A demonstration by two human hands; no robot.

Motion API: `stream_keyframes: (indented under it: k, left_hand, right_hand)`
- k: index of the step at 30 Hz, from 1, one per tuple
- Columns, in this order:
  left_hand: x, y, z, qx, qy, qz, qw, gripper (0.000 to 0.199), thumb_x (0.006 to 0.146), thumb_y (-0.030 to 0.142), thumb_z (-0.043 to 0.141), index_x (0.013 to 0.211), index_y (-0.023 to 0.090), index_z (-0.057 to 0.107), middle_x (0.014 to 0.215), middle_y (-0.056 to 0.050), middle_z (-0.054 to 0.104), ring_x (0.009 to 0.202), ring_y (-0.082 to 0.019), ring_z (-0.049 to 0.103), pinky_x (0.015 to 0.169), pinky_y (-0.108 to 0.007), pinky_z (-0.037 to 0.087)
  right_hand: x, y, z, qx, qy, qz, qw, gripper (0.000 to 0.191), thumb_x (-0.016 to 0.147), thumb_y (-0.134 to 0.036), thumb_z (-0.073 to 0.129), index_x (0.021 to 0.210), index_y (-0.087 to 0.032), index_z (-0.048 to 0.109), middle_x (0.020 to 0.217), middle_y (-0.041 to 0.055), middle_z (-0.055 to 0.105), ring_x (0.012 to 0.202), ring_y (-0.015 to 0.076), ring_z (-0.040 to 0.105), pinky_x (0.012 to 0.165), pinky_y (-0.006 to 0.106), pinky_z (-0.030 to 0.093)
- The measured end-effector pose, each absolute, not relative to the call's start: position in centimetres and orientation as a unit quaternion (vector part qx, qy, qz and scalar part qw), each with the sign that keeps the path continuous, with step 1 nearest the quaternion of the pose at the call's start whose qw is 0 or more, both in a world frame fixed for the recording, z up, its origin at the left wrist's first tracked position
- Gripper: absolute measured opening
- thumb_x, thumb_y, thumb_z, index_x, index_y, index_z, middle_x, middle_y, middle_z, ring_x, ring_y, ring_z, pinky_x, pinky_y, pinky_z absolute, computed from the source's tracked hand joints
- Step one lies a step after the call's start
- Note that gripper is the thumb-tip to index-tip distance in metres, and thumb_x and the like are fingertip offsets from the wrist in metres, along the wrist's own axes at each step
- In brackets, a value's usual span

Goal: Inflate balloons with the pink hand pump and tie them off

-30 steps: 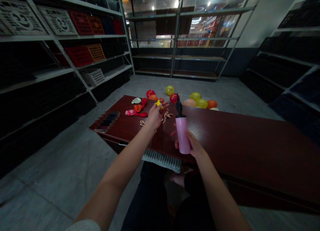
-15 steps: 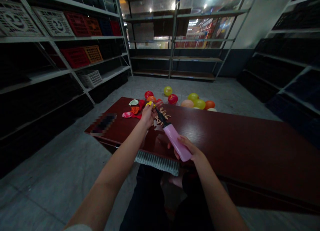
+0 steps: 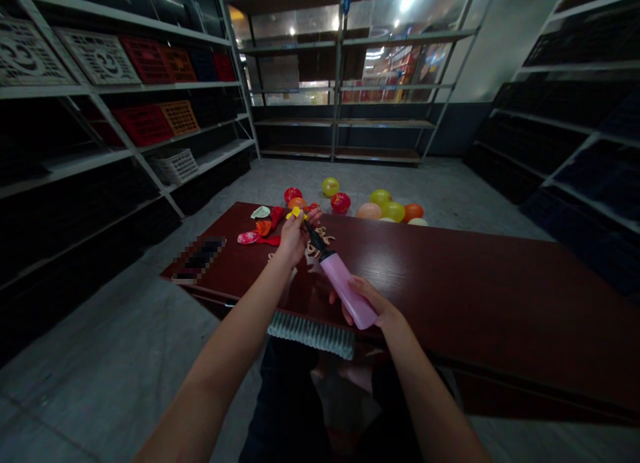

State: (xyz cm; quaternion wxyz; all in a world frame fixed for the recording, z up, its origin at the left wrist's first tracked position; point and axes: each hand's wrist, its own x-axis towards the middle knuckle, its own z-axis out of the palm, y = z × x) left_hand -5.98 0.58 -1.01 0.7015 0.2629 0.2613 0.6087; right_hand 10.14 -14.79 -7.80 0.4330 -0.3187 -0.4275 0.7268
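Currently I have the right hand (image 3: 369, 299) wrapped around the pink barrel of a hand balloon pump (image 3: 347, 289), which slants over the near side of the dark red-brown table (image 3: 460, 276), its black nozzle (image 3: 315, 239) reaching the left hand (image 3: 294, 237). With that hand I pinch a yellow uninflated balloon (image 3: 295, 212) near the nozzle's tip; from my end I can't tell whether the tip sits inside. Left of it lie a limp orange balloon (image 3: 263, 229) and a pale green balloon (image 3: 261, 212)
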Motion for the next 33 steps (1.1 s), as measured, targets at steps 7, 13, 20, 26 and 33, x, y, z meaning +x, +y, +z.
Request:
stream_keyframes:
  k: [7,13,20,26,33]
  left_hand:
    - [-5.0,-1.1,-1.9,0.288,0.274,0.587,0.706,0.017,0.099,0.020,0.060,0.114,0.015,0.063,0.105,-0.011,0.078,0.089,-0.016,0.075,0.085,-0.029,0.057]
    - [-4.7,-1.9,-2.1,0.298,0.273,0.573,0.713,0.019,0.102,0.024,0.054,0.116,0.015,0.064,0.105,-0.011,0.077,0.086,-0.016,0.074,0.080,-0.028,0.058]
    - [-5.4,-2.2,-3.3,0.342,0.252,0.539,0.728,0.026,0.095,0.028,0.065,0.118,0.015,0.066,0.103,-0.011,0.077,0.082,-0.017,0.073,0.082,-0.030,0.057]
    - [-7.0,-2.3,-3.5,0.360,0.217,0.472,0.775,0.033,0.091,0.029,0.069,0.121,0.017,0.069,0.121,-0.013,0.074,0.097,-0.021,0.072,0.088,-0.034,0.055]
    - [-7.4,-2.1,-0.8,0.235,0.165,0.412,0.865,0.042,0.092,0.053,0.065,0.101,0.013,0.070,0.053,0.004,0.050,0.047,-0.009,0.047,0.058,-0.025,0.050]
  right_hand:
    - [10.2,-14.6,-8.3,-0.318,-0.422,0.724,0.444,0.053,0.078,-0.066,0.071,0.109,-0.023,0.063,0.086,0.0049,0.075,0.043,0.0168,0.064,0.035,0.025,0.047]
    - [10.4,-14.8,-8.1,-0.329,-0.421,0.717,0.448,0.049,0.080,-0.068,0.065,0.103,-0.024,0.067,0.088,0.0057,0.075,0.043,0.0141,0.062,0.036,0.024,0.044]
    - [10.7,-14.9,-8.4,-0.313,-0.405,0.735,0.444,0.053,0.082,-0.068,0.062,0.112,-0.024,0.068,0.086,0.0058,0.075,0.043,0.0144,0.062,0.036,0.023,0.043]
    - [10.9,-14.9,-8.4,-0.311,-0.411,0.739,0.433,0.052,0.083,-0.067,0.062,0.110,-0.023,0.068,0.086,0.0054,0.075,0.043,0.0140,0.062,0.035,0.022,0.044]
    - [10.0,-15.0,-7.9,-0.322,-0.449,0.726,0.411,0.049,0.079,-0.061,0.074,0.107,-0.023,0.062,0.086,0.0046,0.075,0.046,0.0152,0.064,0.037,0.023,0.045]
